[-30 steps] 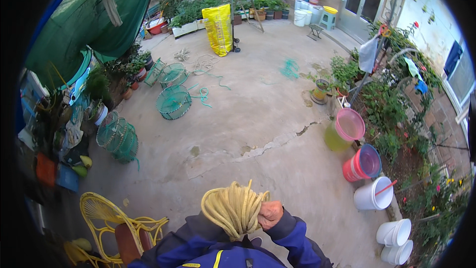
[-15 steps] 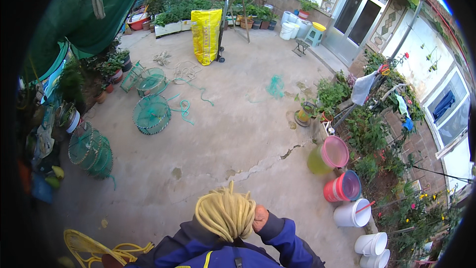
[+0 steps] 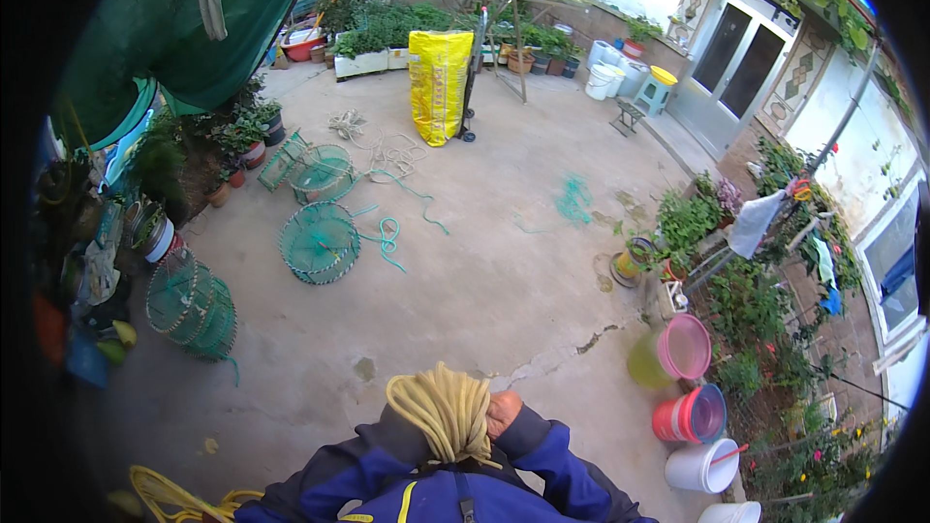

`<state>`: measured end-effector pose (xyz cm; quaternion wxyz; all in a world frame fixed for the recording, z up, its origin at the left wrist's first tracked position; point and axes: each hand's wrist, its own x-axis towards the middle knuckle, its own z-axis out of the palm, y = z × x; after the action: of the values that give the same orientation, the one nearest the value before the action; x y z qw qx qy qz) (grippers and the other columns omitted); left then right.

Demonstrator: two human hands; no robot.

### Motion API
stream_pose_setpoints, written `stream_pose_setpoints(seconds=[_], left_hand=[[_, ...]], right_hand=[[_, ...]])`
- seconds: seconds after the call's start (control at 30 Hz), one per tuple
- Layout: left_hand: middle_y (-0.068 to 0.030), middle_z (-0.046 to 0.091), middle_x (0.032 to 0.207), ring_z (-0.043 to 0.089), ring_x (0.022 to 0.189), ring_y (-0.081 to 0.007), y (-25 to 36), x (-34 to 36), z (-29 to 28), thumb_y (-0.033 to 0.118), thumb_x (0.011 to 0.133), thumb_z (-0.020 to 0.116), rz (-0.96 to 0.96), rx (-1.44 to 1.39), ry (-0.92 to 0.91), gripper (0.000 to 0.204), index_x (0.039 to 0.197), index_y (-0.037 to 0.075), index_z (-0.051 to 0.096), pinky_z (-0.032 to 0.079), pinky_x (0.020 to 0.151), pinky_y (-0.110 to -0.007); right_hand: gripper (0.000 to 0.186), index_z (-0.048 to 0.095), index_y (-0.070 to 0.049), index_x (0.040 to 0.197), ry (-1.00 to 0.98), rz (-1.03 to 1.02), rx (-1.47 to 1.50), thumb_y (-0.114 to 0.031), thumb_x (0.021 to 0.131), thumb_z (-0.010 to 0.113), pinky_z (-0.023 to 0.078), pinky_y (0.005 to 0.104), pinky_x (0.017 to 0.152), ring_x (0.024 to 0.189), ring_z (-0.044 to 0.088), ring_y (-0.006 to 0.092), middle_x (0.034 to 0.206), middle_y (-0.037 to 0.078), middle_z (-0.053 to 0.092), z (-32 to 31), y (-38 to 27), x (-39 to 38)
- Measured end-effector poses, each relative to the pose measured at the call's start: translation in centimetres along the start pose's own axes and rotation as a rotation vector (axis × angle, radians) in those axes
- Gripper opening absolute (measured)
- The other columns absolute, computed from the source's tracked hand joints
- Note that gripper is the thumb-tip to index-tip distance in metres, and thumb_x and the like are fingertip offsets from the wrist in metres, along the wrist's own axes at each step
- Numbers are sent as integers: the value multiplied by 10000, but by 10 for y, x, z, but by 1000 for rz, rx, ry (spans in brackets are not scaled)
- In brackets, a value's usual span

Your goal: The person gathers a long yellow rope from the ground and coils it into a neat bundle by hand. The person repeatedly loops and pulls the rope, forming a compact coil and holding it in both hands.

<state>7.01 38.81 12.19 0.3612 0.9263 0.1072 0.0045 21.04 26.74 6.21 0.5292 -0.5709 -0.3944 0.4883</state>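
A thick bundle of yellowish rope (image 3: 441,413) is held up in front of my chest, its many loops gathered side by side. My right hand (image 3: 503,414) is closed at the bundle's right side, fingers curled against the rope and partly hidden by it. My left sleeve (image 3: 392,444) runs up to the bundle's left side. The left hand itself is covered by the loops, so its fingers cannot be seen. More yellow rope (image 3: 174,496) lies in loose loops low at the left, beside my left arm.
Round green net traps (image 3: 320,242) and a stacked trap (image 3: 194,305) lie on the concrete at left. A yellow sack (image 3: 439,87) stands on a hand trolley ahead. Along the right bed are a pink-rimmed tub (image 3: 684,349), a red bucket (image 3: 690,414) and white buckets (image 3: 693,470).
The view has turned slightly left and up, so the yard sits farther right and lower. My right hand stays beside the rope bundle, which remains held at my chest.
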Motion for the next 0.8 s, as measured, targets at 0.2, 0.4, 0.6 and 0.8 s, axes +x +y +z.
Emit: stream_pose_setpoints(seconds=[0.2, 0.4, 0.6, 0.8], left_hand=[[-95, 616, 1052, 586, 951, -241, -34, 104, -26, 249, 798, 611, -17, -85, 176, 306, 1057, 89, 587, 466, 807, -378], [-96, 629, 1008, 600, 908, -244, -67, 232, -37, 253, 786, 620, -189, -2, 150, 311, 1050, 90, 590, 473, 780, -388], [-97, 642, 964, 615, 865, -247, -107, 337, -40, 257, 775, 629, -316, 133, 136, 317, 1043, 91, 592, 481, 753, -398], [-104, 647, 772, 628, 673, -219, -141, 404, -52, 181, 748, 644, -354, -104, 363, 353, 1076, 75, 565, 496, 636, -361]], right_hand=[[345, 561, 48, 1138, -41, -80, 85, -88, 842, 448, 451, 271, 823, 954, 602, 186, 1040, 115, 639, -98, -21, 76], [543, 549, 24, 1133, 64, 107, 111, -305, 715, 661, 465, 300, 772, 866, 603, 198, 933, 99, 637, -186, -41, 153], [680, 519, 1, 1049, 338, 50, -214, -391, 568, 799, 467, 343, 791, 876, 610, 255, 942, 159, 623, -227, -48, 218], [467, 556, 2, 949, 649, -60, -242, -251, 606, 748, 487, 336, 663, 720, 629, 241, 809, 142, 640, -273, -40, 304]])
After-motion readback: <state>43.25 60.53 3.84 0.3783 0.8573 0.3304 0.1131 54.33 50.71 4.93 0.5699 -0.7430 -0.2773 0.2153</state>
